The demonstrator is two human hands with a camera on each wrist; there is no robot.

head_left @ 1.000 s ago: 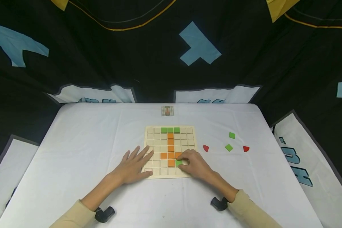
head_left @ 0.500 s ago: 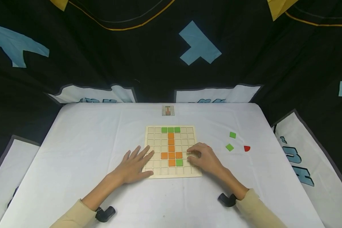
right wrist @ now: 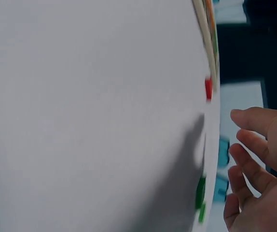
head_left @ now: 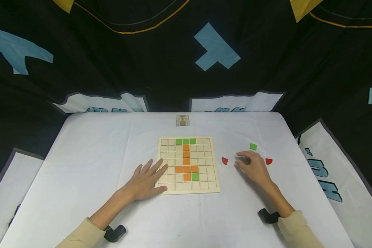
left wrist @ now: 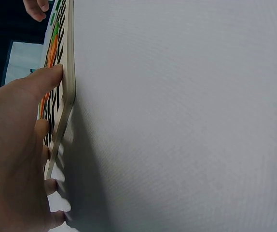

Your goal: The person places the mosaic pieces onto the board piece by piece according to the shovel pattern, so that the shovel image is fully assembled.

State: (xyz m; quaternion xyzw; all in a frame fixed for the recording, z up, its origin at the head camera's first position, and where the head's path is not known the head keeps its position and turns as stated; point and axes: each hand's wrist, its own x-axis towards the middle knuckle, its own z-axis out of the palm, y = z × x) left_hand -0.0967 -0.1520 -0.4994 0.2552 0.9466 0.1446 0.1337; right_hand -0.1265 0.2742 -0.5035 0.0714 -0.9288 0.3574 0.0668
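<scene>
My left hand [head_left: 142,182] rests with spread fingers on the left edge of a pale wooden grid board [head_left: 204,186]. On the board, several orange square tiles [head_left: 186,161] form a cross-like figure. A row of green tiles [head_left: 185,141] lies along its top, and one green tile [head_left: 195,177] sits at lower right. Beyond the board's right side, my right hand [head_left: 256,168] hovers above the cloth, fingers loosely bent and apart, holding nothing. In the right wrist view, a loose green tile [right wrist: 200,192] lies below its fingers; the head view hides that tile.
One red rounded piece [head_left: 224,161] lies between the board and my right hand, another red piece [head_left: 268,161] just right of it. Behind the hand is a green tile [head_left: 253,146]. A small pattern card [head_left: 182,120] lies near the far edge of the white-covered table [head_left: 111,137].
My right hand has left the lower-right green tile on the board and moved right, over the loose green tile. The left hand stays where it was.
</scene>
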